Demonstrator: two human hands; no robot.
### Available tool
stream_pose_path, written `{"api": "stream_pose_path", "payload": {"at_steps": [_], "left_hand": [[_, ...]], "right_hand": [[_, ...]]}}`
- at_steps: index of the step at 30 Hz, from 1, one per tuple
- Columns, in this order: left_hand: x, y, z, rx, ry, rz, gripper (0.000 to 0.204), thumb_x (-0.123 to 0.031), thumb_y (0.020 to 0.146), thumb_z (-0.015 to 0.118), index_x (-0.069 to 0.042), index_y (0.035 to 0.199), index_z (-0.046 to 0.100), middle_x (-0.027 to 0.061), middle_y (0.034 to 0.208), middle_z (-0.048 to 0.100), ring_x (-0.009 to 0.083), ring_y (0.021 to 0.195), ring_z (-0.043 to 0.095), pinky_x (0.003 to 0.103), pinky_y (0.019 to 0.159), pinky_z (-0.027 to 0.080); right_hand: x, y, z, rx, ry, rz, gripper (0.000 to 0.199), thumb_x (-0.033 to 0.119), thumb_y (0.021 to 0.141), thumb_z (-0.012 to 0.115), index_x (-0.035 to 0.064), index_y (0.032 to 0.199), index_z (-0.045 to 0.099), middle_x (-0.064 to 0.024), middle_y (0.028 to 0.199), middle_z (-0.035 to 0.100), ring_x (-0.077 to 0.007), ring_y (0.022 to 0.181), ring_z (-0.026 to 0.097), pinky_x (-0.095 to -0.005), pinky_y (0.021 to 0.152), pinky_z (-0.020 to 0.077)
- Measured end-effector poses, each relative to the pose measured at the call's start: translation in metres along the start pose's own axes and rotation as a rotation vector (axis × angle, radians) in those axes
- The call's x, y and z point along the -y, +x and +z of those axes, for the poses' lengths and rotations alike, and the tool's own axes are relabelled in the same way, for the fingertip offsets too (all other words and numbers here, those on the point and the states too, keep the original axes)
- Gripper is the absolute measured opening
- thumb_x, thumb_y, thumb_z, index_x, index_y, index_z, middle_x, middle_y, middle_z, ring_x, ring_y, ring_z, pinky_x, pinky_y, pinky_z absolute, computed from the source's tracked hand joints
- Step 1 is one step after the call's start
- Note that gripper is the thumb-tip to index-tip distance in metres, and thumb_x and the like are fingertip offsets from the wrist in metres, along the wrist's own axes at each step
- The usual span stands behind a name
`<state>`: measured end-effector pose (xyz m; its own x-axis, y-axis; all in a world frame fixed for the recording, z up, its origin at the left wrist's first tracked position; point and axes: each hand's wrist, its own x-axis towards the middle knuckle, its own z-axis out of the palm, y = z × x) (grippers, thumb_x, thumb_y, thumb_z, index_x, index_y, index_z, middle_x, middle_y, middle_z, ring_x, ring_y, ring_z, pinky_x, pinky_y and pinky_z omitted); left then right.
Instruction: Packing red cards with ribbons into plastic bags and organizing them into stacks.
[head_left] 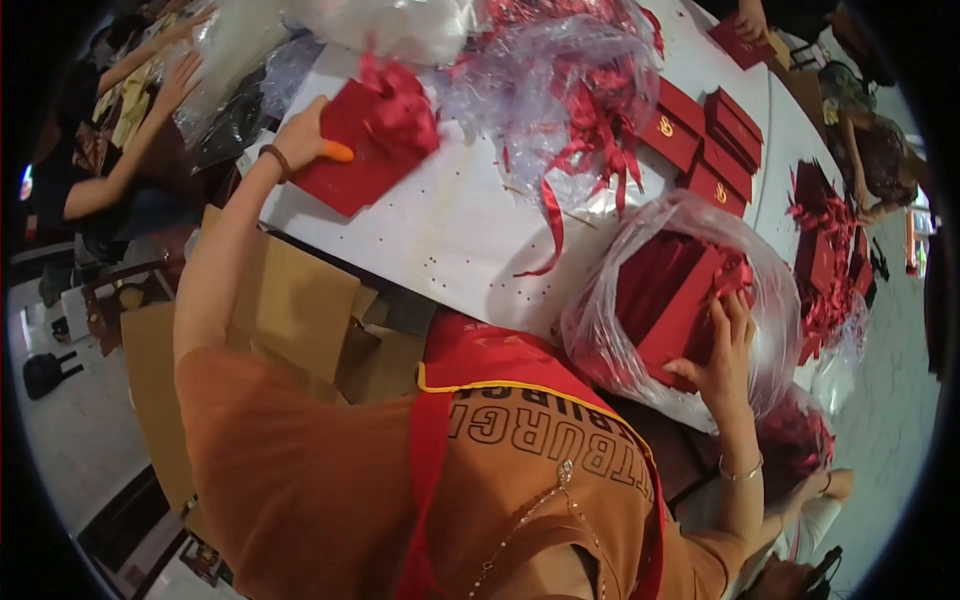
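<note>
My left hand, with an orange cover on its thumb, grips the edge of a flat red gift bag over the left of the table. A bunch of shiny red ribbon, blurred by motion, lies against that bag. At the right, my right hand is closed on a stack of red gift bags, its thumb on the near side and its fingers by their red ribbon. This stack sits inside a clear plastic bag at the table's near edge.
Loose red ribbons and crumpled clear plastic cover the far middle of the white table. Several red stacks with gold emblems lie at the far right. Cardboard boxes stand below the left edge. Other people's hands work nearby.
</note>
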<state>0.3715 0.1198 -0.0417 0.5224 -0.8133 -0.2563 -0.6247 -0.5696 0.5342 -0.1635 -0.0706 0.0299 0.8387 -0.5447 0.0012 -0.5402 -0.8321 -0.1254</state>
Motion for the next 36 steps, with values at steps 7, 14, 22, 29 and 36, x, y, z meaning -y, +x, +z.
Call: {"api": "stream_pose_path", "payload": {"at_steps": [7, 14, 22, 29, 36], "left_hand": [[-0.078, -0.038, 0.083, -0.271, 0.689, 0.273, 0.082, -0.043, 0.055, 0.077, -0.012, 0.120, 0.038, 0.0084, 0.103, 0.052, 0.0279, 0.098, 0.049, 0.042, 0.072, 0.040], [-0.078, -0.029, 0.084, -0.128, 0.462, 0.460, 0.099, -0.047, 0.052, 0.076, 0.002, 0.126, 0.033, 0.0185, 0.100, 0.055, 0.0355, 0.092, 0.052, 0.042, 0.080, 0.042], [-0.083, -0.017, 0.079, -0.063, 0.544, 0.434, 0.062, -0.016, 0.056, 0.078, -0.006, 0.107, 0.045, 0.0147, 0.097, 0.056, 0.0352, 0.090, 0.053, 0.041, 0.074, 0.044], [-0.072, 0.019, 0.047, -0.010, 0.441, 0.342, 0.054, -0.011, 0.060, 0.074, -0.010, 0.108, 0.047, 0.0164, 0.087, 0.062, 0.0349, 0.082, 0.059, 0.042, 0.067, 0.045], [-0.173, 0.002, -0.076, 0.195, -0.124, 0.595, 0.068, -0.004, 0.062, 0.073, -0.002, 0.122, 0.042, 0.0059, 0.106, 0.057, 0.0159, 0.096, 0.054, 0.029, 0.084, 0.043]], "right_hand": [[0.009, 0.002, -0.003, -0.013, 0.022, 0.000, 0.089, 0.046, 0.049, 0.073, 0.0025, 0.120, 0.041, -0.0191, 0.126, 0.035, -0.0396, 0.119, 0.030, -0.0472, 0.096, 0.0317], [0.006, -0.001, -0.003, -0.047, 0.050, 0.004, 0.085, 0.047, 0.053, 0.071, 0.0052, 0.121, 0.042, -0.0176, 0.128, 0.036, -0.0386, 0.120, 0.031, -0.0456, 0.098, 0.0295], [-0.003, -0.003, -0.001, -0.087, 0.033, -0.044, 0.084, 0.046, 0.052, 0.073, 0.0066, 0.120, 0.041, -0.0153, 0.125, 0.037, -0.0368, 0.118, 0.032, -0.0429, 0.098, 0.0311], [-0.003, -0.009, 0.003, -0.264, 0.052, -0.100, 0.082, 0.045, 0.049, 0.075, 0.0091, 0.116, 0.045, -0.0147, 0.122, 0.038, -0.0351, 0.113, 0.036, -0.0414, 0.096, 0.0335], [0.004, -0.009, 0.000, -0.213, -0.033, -0.029, 0.078, 0.045, 0.045, 0.076, 0.0096, 0.110, 0.050, -0.0081, 0.100, 0.043, -0.0254, 0.091, 0.043, -0.0337, 0.082, 0.0380]]}}
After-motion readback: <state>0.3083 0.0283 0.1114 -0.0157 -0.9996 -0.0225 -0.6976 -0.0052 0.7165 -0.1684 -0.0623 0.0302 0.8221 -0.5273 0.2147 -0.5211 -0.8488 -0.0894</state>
